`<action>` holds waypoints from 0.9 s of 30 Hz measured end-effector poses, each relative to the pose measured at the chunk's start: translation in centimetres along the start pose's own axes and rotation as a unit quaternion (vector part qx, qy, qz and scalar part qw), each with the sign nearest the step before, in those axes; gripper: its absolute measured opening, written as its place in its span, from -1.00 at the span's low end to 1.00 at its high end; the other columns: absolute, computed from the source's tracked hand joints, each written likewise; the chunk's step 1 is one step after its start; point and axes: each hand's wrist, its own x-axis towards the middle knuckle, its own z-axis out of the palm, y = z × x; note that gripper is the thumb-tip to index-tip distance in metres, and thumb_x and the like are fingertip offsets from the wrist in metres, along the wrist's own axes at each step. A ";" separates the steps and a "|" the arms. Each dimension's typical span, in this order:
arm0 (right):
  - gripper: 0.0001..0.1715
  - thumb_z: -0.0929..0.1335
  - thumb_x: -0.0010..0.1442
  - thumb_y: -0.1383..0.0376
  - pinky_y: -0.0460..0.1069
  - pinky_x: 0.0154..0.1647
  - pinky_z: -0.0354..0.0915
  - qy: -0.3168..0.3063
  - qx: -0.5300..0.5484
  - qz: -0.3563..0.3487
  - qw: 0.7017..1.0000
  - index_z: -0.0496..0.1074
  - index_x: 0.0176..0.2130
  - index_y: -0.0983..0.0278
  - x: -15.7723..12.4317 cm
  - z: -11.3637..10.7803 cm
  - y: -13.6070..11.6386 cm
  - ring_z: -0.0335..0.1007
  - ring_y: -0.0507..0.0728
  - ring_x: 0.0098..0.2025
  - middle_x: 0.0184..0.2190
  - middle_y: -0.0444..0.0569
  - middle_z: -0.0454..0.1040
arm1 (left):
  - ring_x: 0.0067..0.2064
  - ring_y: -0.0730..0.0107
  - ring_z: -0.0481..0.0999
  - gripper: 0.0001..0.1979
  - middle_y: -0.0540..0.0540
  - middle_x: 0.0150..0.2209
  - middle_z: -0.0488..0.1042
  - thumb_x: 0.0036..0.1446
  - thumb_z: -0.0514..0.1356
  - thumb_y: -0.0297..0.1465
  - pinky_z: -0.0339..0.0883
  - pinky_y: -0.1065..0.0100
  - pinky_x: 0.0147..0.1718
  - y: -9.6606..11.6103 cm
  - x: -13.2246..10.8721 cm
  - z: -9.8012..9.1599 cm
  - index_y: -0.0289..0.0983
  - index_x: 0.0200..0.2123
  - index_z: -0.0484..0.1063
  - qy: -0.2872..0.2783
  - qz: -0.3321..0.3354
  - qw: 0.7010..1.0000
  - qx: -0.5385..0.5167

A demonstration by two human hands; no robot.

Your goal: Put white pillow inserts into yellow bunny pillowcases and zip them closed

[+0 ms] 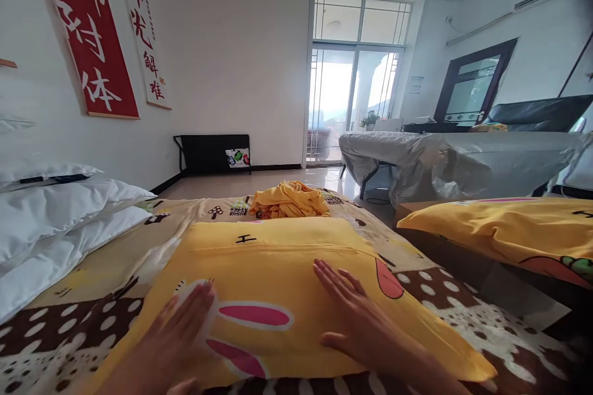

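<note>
A yellow pillow in a cover printed with a rabbit and a carrot lies flat on the bed in front of me. A seam runs across its far part. My left hand rests on the left side of the pillow, over the rabbit's face, fingers stretched out. On the right side, my right hand lies palm down near the printed carrot, its fingers extended and thumb apart. Neither hand grips the fabric. Just beyond the pillow sits a crumpled heap of yellow cloth.
White pillows are stacked at the left. Another yellow pillow lies on a cardboard box at the right. The bed has a patterned brown and beige blanket. A plastic-covered table stands behind, near a glass door.
</note>
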 end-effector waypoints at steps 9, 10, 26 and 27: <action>0.51 0.45 -0.17 -0.18 0.28 0.37 -0.40 -0.050 0.040 -0.062 0.996 -0.42 0.38 0.30 6.9 8.0 -4.2 -0.44 0.34 0.41 0.39 0.12 -0.32 | 0.38 -0.13 -0.26 0.11 -0.35 0.36 -0.19 -0.15 0.27 -0.03 -0.28 -0.23 0.28 7.5 11.3 3.2 -0.40 0.35 -0.16 -0.133 0.034 0.989 -0.051; 0.50 0.47 -0.18 -0.14 0.29 0.36 -0.40 -0.053 0.032 -0.052 0.997 -0.42 0.38 0.27 6.4 8.1 -3.8 -0.42 0.34 0.40 0.39 0.10 -0.30 | 0.38 -0.13 -0.24 0.11 -0.33 0.37 -0.18 -0.15 0.27 -0.03 -0.27 -0.23 0.27 7.2 10.7 3.6 -0.36 0.36 -0.18 -0.126 0.040 0.990 -0.046; 0.00 0.23 0.09 0.37 0.20 0.19 0.14 0.087 -0.202 0.113 0.969 -0.31 0.38 0.17 -5.0 5.0 9.7 0.02 0.27 0.32 0.37 0.05 -0.08 | 0.31 -0.03 0.10 -0.07 -0.27 0.37 -0.09 0.05 0.11 -0.30 0.22 0.11 0.13 -7.5 -4.5 6.7 -0.19 0.37 -0.38 0.022 -0.155 0.987 0.044; 0.00 0.21 0.09 0.40 0.18 0.14 0.21 0.093 -0.211 0.122 0.966 -0.32 0.38 0.18 -5.7 4.9 10.4 0.06 0.27 0.30 0.36 0.08 -0.05 | 0.32 -0.02 0.08 -0.06 -0.28 0.37 -0.12 0.07 0.10 -0.30 0.27 0.13 0.11 -7.5 -4.7 7.0 -0.20 0.37 -0.44 0.024 -0.178 0.983 0.029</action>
